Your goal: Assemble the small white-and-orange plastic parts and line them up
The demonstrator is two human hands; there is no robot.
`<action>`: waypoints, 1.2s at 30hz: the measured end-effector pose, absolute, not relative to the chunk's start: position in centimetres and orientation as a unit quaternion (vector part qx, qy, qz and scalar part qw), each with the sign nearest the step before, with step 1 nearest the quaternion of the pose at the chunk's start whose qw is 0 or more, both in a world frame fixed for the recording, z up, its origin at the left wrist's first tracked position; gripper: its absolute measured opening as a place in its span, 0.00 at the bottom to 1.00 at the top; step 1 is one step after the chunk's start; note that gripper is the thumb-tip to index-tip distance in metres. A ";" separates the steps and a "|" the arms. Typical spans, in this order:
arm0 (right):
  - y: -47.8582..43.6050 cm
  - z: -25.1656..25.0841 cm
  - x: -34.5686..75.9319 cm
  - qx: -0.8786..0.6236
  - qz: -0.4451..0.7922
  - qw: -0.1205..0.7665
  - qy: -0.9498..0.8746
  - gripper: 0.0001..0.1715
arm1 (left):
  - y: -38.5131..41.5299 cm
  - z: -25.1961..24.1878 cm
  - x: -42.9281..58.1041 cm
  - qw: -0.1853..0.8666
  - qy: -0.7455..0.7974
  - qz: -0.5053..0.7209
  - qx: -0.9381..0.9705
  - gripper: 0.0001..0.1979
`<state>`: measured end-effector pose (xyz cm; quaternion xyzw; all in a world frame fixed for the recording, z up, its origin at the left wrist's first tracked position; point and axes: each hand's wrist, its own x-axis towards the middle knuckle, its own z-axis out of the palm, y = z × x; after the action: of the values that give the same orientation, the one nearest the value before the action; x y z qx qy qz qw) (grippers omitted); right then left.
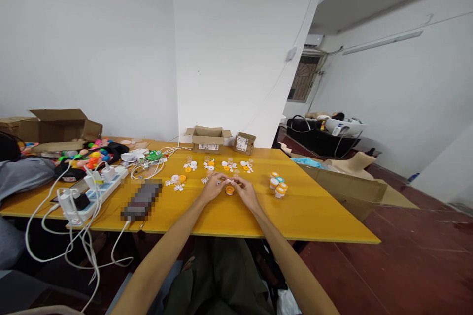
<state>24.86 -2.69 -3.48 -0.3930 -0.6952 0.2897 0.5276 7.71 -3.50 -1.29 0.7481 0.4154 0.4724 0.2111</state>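
Over the middle of the yellow table [207, 214], my left hand [213, 187] and my right hand [247, 192] meet at the fingertips. Both pinch a small white part [229, 181] between them; its details are too small to make out. Just below the fingers, an orange round piece [229, 190] rests on the table. Small groups of white and orange discs [176, 180] and clear cups lie to the left and behind my hands. A cluster of assembled containers [278, 184] with orange, white and blue tops stands to the right.
Two cardboard boxes, one open [208, 145] and one smaller [244, 143], stand at the back edge. On the left are a power strip [98, 197] with tangled white cables, a blurred dark device [142, 200] and colourful balls [96, 157]. A large carton [347, 192] lies beyond the right edge.
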 end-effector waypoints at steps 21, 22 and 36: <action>-2.3 -3.7 24.6 -0.393 0.276 0.500 -0.721 0.22 | -3.7 -1.1 7.7 0.226 0.398 0.476 0.751 0.05; -2.3 -3.9 24.6 -0.396 0.266 0.495 -0.726 0.22 | -3.7 -1.2 7.7 0.227 0.397 0.476 0.751 0.05; -1.8 -4.7 24.6 -0.421 0.230 0.476 -0.737 0.23 | -3.5 -1.5 7.7 0.259 0.391 0.476 0.744 0.06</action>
<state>24.65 -1.76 -4.74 -0.4209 -0.7373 0.2300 0.4757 7.65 -3.53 -1.50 0.7439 0.3913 0.4758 0.2591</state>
